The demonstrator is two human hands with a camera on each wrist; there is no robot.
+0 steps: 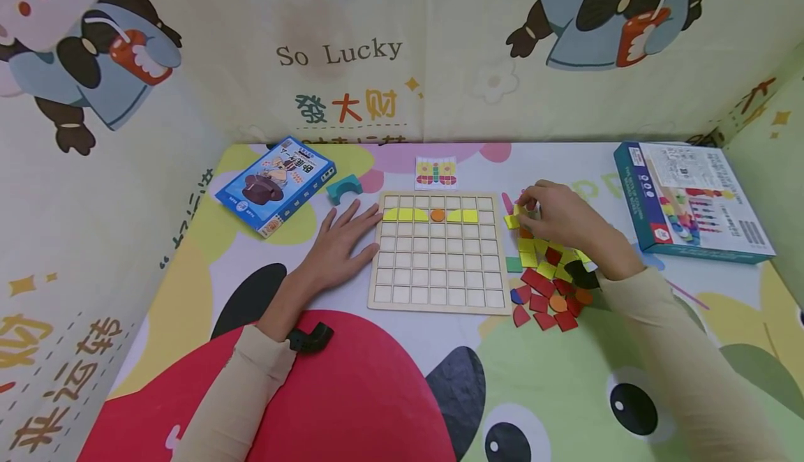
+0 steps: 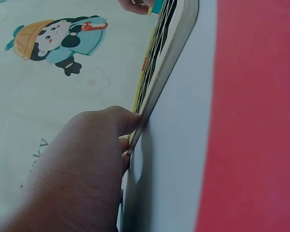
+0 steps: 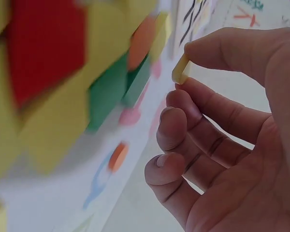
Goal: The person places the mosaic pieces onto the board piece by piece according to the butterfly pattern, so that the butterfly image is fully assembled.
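My right hand [image 1: 563, 216] pinches a small yellow tile [image 3: 181, 70] between thumb and index finger, above loose tiles right of the board. The wooden grid board [image 1: 440, 309] lies in the middle of the table. Along its second row sit several yellow tiles [image 1: 405, 214] with one orange round piece [image 1: 437, 215] among them. My left hand [image 1: 337, 249] has its fingers spread on the table, index finger and thumb at the board's left edge. Beneath and beside my right hand lie loose yellow tiles [image 1: 528, 259], red tiles [image 1: 538, 281] and a green tile [image 1: 514, 264].
Behind the board lies a picture card [image 1: 436, 173] with a butterfly pattern. A blue box [image 1: 276, 186] and a teal curved piece [image 1: 343, 188] are at the back left. A larger box [image 1: 694, 204] lies at the right. Patterned cloth walls close off the sides and back.
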